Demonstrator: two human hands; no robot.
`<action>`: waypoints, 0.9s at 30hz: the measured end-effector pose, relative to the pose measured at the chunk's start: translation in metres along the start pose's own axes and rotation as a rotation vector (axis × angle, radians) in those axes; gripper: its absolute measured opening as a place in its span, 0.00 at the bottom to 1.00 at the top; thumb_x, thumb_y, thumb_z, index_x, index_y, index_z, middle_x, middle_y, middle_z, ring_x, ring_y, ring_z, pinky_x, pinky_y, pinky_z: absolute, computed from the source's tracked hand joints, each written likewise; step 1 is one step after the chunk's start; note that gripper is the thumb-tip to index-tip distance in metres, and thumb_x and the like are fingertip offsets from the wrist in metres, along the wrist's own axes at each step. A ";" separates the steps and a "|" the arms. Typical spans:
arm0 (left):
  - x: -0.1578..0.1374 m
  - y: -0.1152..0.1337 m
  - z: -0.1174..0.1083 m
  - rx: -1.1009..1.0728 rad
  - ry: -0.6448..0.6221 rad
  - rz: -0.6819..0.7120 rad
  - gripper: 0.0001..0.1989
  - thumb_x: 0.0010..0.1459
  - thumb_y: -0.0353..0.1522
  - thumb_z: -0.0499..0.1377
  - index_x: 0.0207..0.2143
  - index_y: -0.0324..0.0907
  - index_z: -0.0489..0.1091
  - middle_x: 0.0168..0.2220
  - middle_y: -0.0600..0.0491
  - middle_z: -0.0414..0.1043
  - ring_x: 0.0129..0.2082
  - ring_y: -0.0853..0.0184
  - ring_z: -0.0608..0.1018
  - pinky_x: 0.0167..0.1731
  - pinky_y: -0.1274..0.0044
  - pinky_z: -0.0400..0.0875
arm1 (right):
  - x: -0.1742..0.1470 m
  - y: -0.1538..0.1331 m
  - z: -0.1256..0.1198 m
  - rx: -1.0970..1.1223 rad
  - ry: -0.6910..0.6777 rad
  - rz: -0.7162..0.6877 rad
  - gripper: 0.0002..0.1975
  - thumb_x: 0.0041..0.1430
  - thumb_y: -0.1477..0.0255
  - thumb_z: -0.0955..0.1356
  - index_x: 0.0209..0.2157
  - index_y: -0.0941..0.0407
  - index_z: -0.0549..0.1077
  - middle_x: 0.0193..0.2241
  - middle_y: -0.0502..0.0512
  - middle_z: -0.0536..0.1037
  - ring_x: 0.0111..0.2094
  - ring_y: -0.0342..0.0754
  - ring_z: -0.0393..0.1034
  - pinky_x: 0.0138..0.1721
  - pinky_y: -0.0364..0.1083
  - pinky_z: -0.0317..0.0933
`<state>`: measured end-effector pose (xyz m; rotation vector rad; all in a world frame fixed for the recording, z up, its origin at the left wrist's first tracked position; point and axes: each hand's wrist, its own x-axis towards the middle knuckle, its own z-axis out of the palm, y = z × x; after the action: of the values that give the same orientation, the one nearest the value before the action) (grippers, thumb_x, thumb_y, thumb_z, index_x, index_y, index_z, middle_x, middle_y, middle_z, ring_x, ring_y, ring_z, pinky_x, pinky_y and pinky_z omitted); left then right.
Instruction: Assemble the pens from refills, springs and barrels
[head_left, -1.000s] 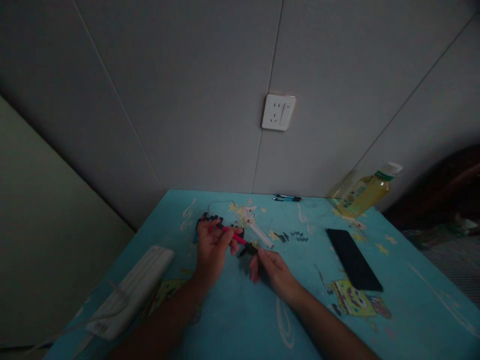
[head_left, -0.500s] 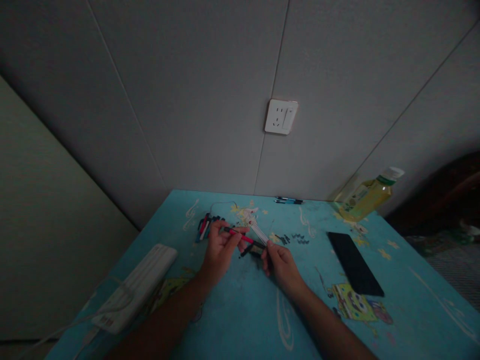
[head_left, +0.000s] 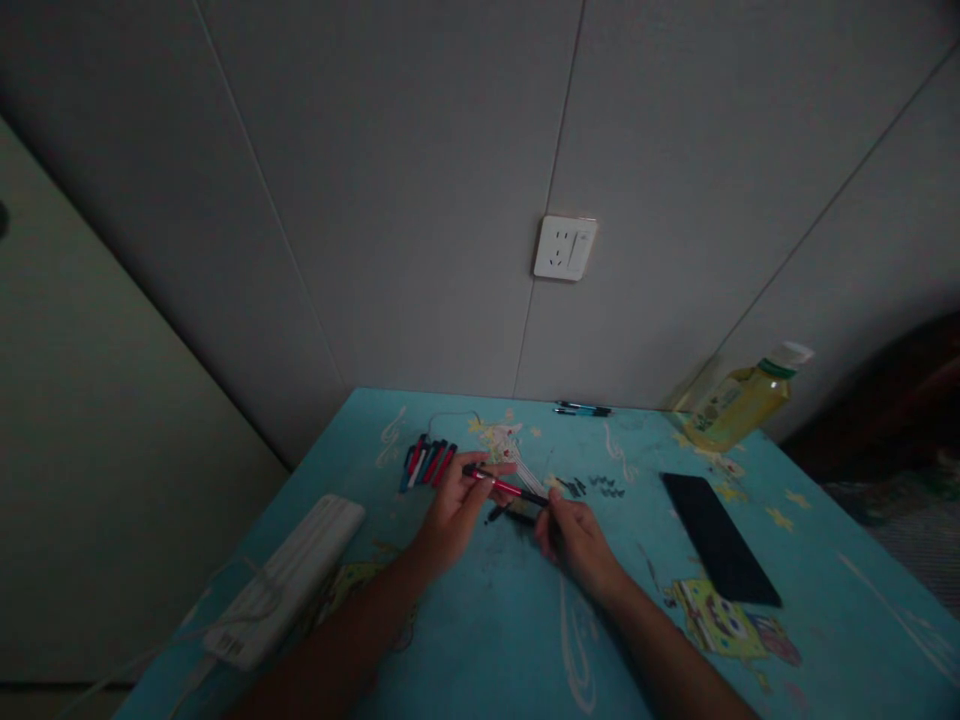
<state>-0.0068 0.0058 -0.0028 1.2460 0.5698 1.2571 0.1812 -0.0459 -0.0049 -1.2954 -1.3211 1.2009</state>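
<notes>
A red and black pen [head_left: 510, 488] is held between both hands above the middle of the table. My left hand [head_left: 454, 505] pinches its upper left part between thumb and fingers. At its black lower right end, my right hand [head_left: 576, 535] has its fingers closed on it. Just behind the pen lie thin white sticks [head_left: 529, 474], partly covered. Several red, blue and white pen barrels [head_left: 429, 463] lie left of my left hand. Beneath the pen are black pieces [head_left: 519, 517], partly hidden. Small black parts [head_left: 574, 487] and tiny spring-like pieces [head_left: 606, 487] lie beyond my right hand.
Pens [head_left: 583, 409] lie by the wall at the table's [head_left: 487, 620] back edge. A white power strip [head_left: 289, 580] with a cable is at the left. At right are a black flat slab [head_left: 720, 540] and a tilted-looking bottle of yellow liquid [head_left: 739, 402]. A socket [head_left: 565, 248] is on the wall.
The camera view has shifted slightly, so everything sits a little lower and farther right. Both hands keep hold of the pen, and more of the barrels behind my left hand show.
</notes>
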 end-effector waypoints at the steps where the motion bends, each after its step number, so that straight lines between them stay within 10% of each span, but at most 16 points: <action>1: 0.000 0.000 0.000 0.013 0.004 0.000 0.15 0.64 0.36 0.56 0.50 0.43 0.58 0.49 0.42 0.75 0.34 0.66 0.80 0.40 0.70 0.74 | 0.001 -0.001 -0.001 -0.008 0.021 -0.005 0.33 0.66 0.50 0.54 0.21 0.58 0.72 0.13 0.48 0.65 0.15 0.40 0.56 0.18 0.41 0.49; 10: -0.005 0.003 0.003 0.094 -0.081 -0.022 0.08 0.65 0.36 0.54 0.43 0.43 0.60 0.48 0.45 0.75 0.39 0.64 0.80 0.43 0.69 0.73 | 0.004 0.001 -0.007 -0.078 0.120 0.085 0.31 0.65 0.49 0.55 0.21 0.57 0.69 0.11 0.46 0.61 0.13 0.40 0.53 0.17 0.41 0.47; 21: -0.001 -0.008 -0.003 -0.048 -0.056 -0.087 0.09 0.64 0.35 0.56 0.42 0.44 0.58 0.45 0.47 0.76 0.39 0.64 0.81 0.43 0.68 0.73 | 0.002 -0.006 -0.011 -0.002 -0.086 0.011 0.36 0.68 0.52 0.52 0.18 0.58 0.72 0.12 0.50 0.66 0.16 0.41 0.59 0.21 0.42 0.54; 27: 0.003 -0.015 -0.008 -0.018 0.014 -0.106 0.11 0.63 0.37 0.57 0.43 0.45 0.57 0.44 0.47 0.77 0.39 0.64 0.81 0.45 0.68 0.72 | 0.004 -0.005 -0.013 -0.122 0.168 -0.200 0.18 0.60 0.56 0.67 0.39 0.57 0.75 0.26 0.50 0.74 0.26 0.43 0.65 0.28 0.41 0.57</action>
<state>-0.0074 0.0143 -0.0176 1.1772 0.6258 1.1806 0.1936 -0.0417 0.0017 -1.2858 -1.3812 0.8671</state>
